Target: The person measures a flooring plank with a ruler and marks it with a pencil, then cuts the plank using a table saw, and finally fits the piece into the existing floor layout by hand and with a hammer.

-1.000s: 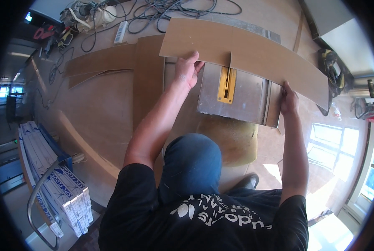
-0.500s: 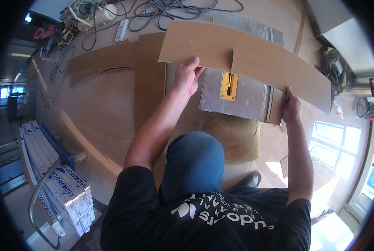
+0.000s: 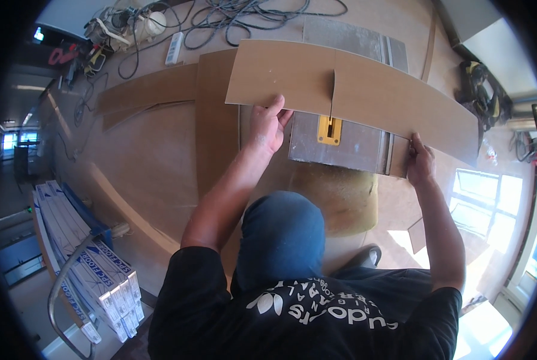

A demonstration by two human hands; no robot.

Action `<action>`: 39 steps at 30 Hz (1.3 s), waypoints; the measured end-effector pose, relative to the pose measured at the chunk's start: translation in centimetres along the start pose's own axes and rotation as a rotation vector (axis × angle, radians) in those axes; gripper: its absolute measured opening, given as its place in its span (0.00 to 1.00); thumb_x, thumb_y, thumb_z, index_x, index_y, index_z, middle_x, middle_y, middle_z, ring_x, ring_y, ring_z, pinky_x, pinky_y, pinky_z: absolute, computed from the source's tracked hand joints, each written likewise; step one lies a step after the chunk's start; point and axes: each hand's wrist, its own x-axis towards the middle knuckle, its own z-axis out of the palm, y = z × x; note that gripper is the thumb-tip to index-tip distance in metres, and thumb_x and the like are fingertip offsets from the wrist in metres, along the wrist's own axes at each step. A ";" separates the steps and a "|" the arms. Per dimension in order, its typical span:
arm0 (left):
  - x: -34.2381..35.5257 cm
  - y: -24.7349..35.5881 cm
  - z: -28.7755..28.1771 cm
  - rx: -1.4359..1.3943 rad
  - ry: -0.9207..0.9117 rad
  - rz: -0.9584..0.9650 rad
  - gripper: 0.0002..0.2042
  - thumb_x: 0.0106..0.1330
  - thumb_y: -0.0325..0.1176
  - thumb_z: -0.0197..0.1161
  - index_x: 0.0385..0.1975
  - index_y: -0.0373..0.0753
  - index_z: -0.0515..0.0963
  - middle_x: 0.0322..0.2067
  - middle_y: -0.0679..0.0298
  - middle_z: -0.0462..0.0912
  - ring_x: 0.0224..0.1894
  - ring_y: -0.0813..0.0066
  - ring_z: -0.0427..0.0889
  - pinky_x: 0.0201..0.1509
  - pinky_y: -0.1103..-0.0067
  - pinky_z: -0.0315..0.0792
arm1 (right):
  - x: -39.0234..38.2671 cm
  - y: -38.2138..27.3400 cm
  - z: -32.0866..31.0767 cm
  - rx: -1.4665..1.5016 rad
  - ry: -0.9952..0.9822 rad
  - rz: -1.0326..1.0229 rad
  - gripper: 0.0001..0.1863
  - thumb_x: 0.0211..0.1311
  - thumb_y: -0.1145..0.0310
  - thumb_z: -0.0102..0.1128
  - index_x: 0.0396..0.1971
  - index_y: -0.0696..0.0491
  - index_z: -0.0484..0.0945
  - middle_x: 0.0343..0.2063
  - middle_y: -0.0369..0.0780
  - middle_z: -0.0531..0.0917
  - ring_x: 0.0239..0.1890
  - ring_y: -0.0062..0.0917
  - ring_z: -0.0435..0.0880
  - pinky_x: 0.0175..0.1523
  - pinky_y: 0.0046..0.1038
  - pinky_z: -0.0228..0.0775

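I hold a brown board (image 3: 388,96) over the metal table (image 3: 349,147), my left fingers (image 3: 275,106) gripping its near edge left of the yellow insert (image 3: 328,139), my right fingers (image 3: 417,143) gripping the same edge farther right. A dark slit (image 3: 333,93) runs into the board from that edge, in line with the insert. Cables (image 3: 235,17) lie coiled beyond, other boards (image 3: 217,108) lie to my left, and boxes (image 3: 94,264) stand stacked nearer me.

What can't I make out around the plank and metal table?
Head view: how far the left hand and right hand reach beneath the brown plank, which hides that part.
Head view: the middle of the metal table and far end of its yellow insert, hidden by the plank.
Head view: exactly what the black-and-yellow object is, small and dark near the rim.
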 end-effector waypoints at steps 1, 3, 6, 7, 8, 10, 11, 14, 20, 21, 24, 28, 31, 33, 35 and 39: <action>-0.3 0.0 -0.2 -0.001 0.010 0.004 0.16 0.70 0.30 0.61 0.56 0.45 0.71 0.53 0.68 0.76 0.54 0.73 0.76 0.59 0.72 0.74 | -0.7 -0.9 0.7 0.069 0.007 0.089 0.23 0.68 0.61 0.55 0.63 0.42 0.73 0.37 0.50 0.82 0.43 0.41 0.81 0.48 0.35 0.71; -1.0 0.0 -0.1 0.000 0.023 0.007 0.15 0.70 0.29 0.61 0.56 0.44 0.71 0.53 0.67 0.76 0.53 0.73 0.76 0.60 0.72 0.74 | -2.0 -1.7 1.0 0.121 0.027 0.138 0.21 0.70 0.59 0.55 0.59 0.49 0.75 0.35 0.48 0.82 0.41 0.36 0.81 0.46 0.34 0.71; -1.9 0.0 0.5 -0.008 0.016 0.005 0.15 0.71 0.29 0.60 0.55 0.42 0.71 0.52 0.66 0.76 0.53 0.73 0.76 0.60 0.73 0.74 | -2.8 -0.6 -0.5 0.032 -0.031 -0.042 0.21 0.71 0.58 0.55 0.56 0.55 0.77 0.35 0.45 0.81 0.40 0.32 0.80 0.45 0.32 0.71; -2.0 -0.1 0.6 -0.011 0.003 0.002 0.15 0.71 0.29 0.60 0.55 0.41 0.71 0.52 0.66 0.76 0.53 0.73 0.76 0.60 0.73 0.74 | -2.9 -0.1 -1.1 -0.003 -0.050 -0.106 0.21 0.71 0.58 0.55 0.55 0.57 0.77 0.35 0.44 0.81 0.40 0.31 0.79 0.44 0.32 0.71; -1.9 -0.4 0.6 -0.012 0.000 -0.004 0.15 0.71 0.29 0.60 0.55 0.41 0.71 0.52 0.66 0.76 0.53 0.73 0.76 0.60 0.73 0.74 | -3.0 0.3 -1.6 0.001 -0.050 -0.106 0.20 0.71 0.58 0.55 0.56 0.55 0.77 0.36 0.45 0.81 0.40 0.31 0.79 0.45 0.32 0.71; -2.0 -0.4 -0.4 -0.013 -0.002 -0.010 0.14 0.71 0.29 0.59 0.55 0.41 0.71 0.52 0.66 0.76 0.54 0.73 0.76 0.61 0.73 0.73 | -4.3 -1.4 -0.1 0.016 -0.066 -0.102 0.20 0.72 0.58 0.54 0.56 0.53 0.77 0.37 0.45 0.81 0.40 0.30 0.79 0.45 0.31 0.71; -2.2 0.0 -1.2 -0.002 0.015 -0.003 0.14 0.71 0.29 0.59 0.55 0.41 0.71 0.52 0.66 0.76 0.54 0.73 0.76 0.61 0.73 0.73 | -6.4 -5.3 2.7 0.175 0.008 0.092 0.14 0.70 0.60 0.58 0.46 0.53 0.76 0.32 0.39 0.78 0.35 0.24 0.75 0.40 0.26 0.69; -2.7 -0.4 -1.2 0.007 0.025 -0.017 0.14 0.71 0.29 0.59 0.55 0.41 0.71 0.52 0.66 0.76 0.54 0.73 0.76 0.61 0.73 0.73 | -8.3 -6.9 2.8 0.327 0.047 0.204 0.11 0.69 0.61 0.62 0.36 0.54 0.75 0.27 0.32 0.74 0.29 0.17 0.71 0.36 0.20 0.67; -3.7 -0.6 -1.4 0.012 0.011 -0.021 0.14 0.71 0.31 0.60 0.55 0.40 0.72 0.52 0.66 0.77 0.53 0.74 0.76 0.60 0.74 0.73 | -9.1 -7.1 2.8 0.343 0.093 0.221 0.10 0.69 0.62 0.62 0.36 0.54 0.75 0.27 0.31 0.75 0.29 0.16 0.71 0.35 0.19 0.68; -3.8 -0.6 -1.4 0.013 0.013 -0.024 0.14 0.71 0.31 0.60 0.54 0.41 0.73 0.52 0.67 0.77 0.53 0.75 0.76 0.60 0.74 0.73 | -9.2 -7.0 2.8 0.337 0.091 0.203 0.10 0.69 0.63 0.62 0.36 0.54 0.75 0.27 0.31 0.75 0.29 0.15 0.71 0.35 0.19 0.68; -4.2 -0.6 -1.5 0.016 0.023 -0.031 0.14 0.71 0.32 0.61 0.54 0.42 0.73 0.51 0.68 0.78 0.53 0.75 0.77 0.59 0.75 0.73 | -9.2 -6.4 2.2 0.305 0.060 0.202 0.10 0.69 0.63 0.62 0.36 0.54 0.75 0.27 0.31 0.75 0.28 0.16 0.72 0.35 0.19 0.69; -4.6 -0.8 -1.7 0.009 0.017 -0.048 0.13 0.71 0.32 0.61 0.53 0.43 0.74 0.51 0.68 0.78 0.53 0.75 0.77 0.58 0.75 0.74 | -9.0 -4.4 1.2 0.196 0.062 0.222 0.26 0.70 0.53 0.57 0.40 0.67 0.78 0.31 0.37 0.79 0.35 0.22 0.76 0.39 0.27 0.69; -5.0 -0.6 -1.9 0.005 0.023 -0.049 0.13 0.71 0.31 0.61 0.53 0.43 0.74 0.51 0.69 0.78 0.53 0.75 0.77 0.58 0.74 0.74 | -9.5 -4.2 1.9 0.224 0.021 -0.010 0.23 0.71 0.54 0.56 0.35 0.65 0.78 0.26 0.34 0.77 0.29 0.19 0.73 0.33 0.24 0.66; -5.1 -0.7 -1.9 0.006 0.031 -0.043 0.12 0.71 0.31 0.61 0.52 0.43 0.74 0.50 0.69 0.78 0.53 0.75 0.77 0.58 0.74 0.74 | -10.1 -5.7 2.2 0.326 0.068 0.222 0.21 0.71 0.56 0.57 0.34 0.63 0.77 0.23 0.33 0.75 0.25 0.16 0.70 0.29 0.22 0.62; -5.3 -0.6 -2.1 0.010 0.034 -0.038 0.12 0.71 0.31 0.61 0.52 0.43 0.75 0.50 0.69 0.79 0.53 0.75 0.77 0.58 0.74 0.74 | -10.3 -5.7 2.4 0.335 0.060 0.220 0.20 0.71 0.56 0.57 0.35 0.62 0.77 0.23 0.32 0.74 0.24 0.16 0.69 0.28 0.22 0.61; -5.7 -0.6 -2.1 0.011 0.065 -0.063 0.12 0.70 0.30 0.61 0.51 0.43 0.75 0.49 0.69 0.79 0.53 0.76 0.77 0.58 0.74 0.74 | -11.2 -5.9 2.3 0.282 0.020 0.189 0.17 0.70 0.57 0.58 0.35 0.59 0.78 0.22 0.31 0.73 0.24 0.14 0.68 0.27 0.20 0.60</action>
